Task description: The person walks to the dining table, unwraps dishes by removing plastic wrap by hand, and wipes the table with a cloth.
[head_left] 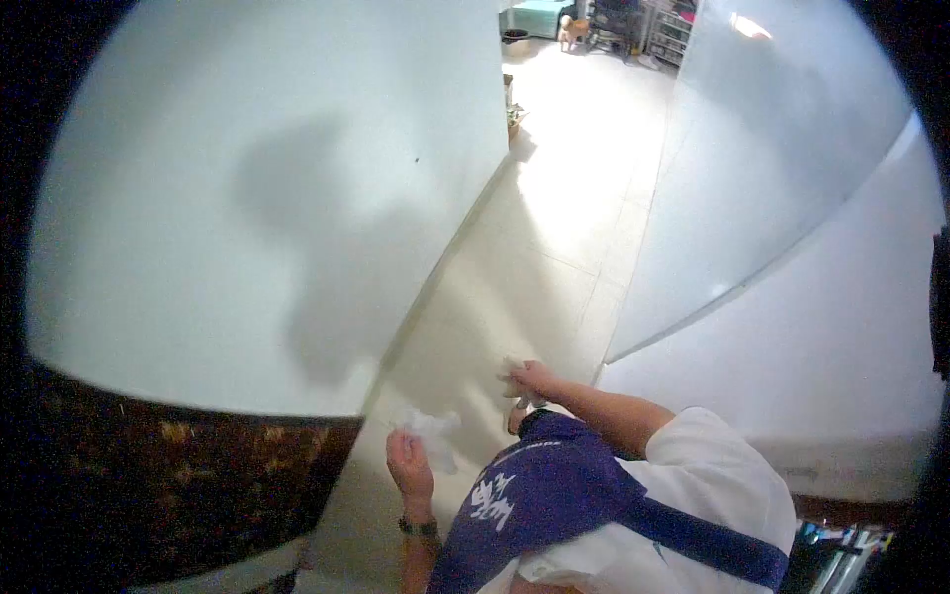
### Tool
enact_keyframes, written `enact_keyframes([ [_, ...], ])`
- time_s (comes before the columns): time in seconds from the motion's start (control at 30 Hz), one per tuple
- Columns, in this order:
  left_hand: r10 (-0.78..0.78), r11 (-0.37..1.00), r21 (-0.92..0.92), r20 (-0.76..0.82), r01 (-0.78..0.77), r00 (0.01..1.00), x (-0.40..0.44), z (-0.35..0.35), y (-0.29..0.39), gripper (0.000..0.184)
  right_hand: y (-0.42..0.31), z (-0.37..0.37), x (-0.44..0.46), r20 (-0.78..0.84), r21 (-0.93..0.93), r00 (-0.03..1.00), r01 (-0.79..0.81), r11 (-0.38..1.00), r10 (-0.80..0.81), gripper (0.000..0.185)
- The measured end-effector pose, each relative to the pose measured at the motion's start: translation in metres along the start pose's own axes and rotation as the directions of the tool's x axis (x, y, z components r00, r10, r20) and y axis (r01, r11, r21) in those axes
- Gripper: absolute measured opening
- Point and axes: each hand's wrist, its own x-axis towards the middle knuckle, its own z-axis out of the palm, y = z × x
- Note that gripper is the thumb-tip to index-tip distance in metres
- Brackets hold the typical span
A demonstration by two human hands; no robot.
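Note:
At the lower middle, my left hand (408, 463) is closed, its fingers pinching a thin white crumpled sheet (435, 428) that hangs loosely to the right. Whether this is tissue or thin plastic I cannot tell. Further right and slightly higher, my right hand (534, 382) is closed around a small whitish, crumpled piece (511, 374); its kind is too blurred to make out. Both hands are in the air above the pale floor, apart from each other, in front of my dark blue apron (554, 480).
A pale tiled floor (564, 262) runs forward between a white wall (198, 198) on the left and a white panel (762, 178) on the right. Dark brown patterned panelling (188, 485) is at lower left. Far off stand a small tan dog (571, 33) and a shelf rack (671, 35).

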Motion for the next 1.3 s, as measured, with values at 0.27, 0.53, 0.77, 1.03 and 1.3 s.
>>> enact_keyframes([
  [0.27, -0.092, 0.989, 0.140, 0.266, 0.056, 0.959, 0.185, 0.083, 0.036, 0.017, -0.050, -0.104, 0.186, -0.128, -0.101, 0.983, 0.121, 0.988, -0.133, 0.039],
  [0.53, -0.029, 0.999, 0.032, 0.499, 0.015, 0.866, 0.410, 0.258, 0.013, 0.020, -0.146, -0.215, 0.263, -0.328, 0.273, 0.936, 0.223, 0.936, -0.127, 0.042],
  [0.77, 0.186, 0.979, -0.188, 0.667, -0.078, 0.722, 0.593, 0.459, 0.072, 0.021, -0.193, -0.362, 0.325, -0.664, 0.116, 0.735, 0.281, 0.953, -0.136, 0.036],
  [1.03, 0.347, 0.922, -0.167, 0.754, -0.348, 0.558, 0.747, 0.778, -0.038, 0.024, -0.119, -0.566, 0.589, -0.862, 0.066, 0.498, 0.296, 0.953, -0.095, 0.032],
  [1.3, 0.212, 0.974, -0.106, 0.719, -0.198, 0.662, 0.837, 0.935, 0.004, 0.021, -0.252, -0.767, 0.681, -0.747, 0.095, 0.646, 0.338, 0.936, -0.157, 0.035],
])
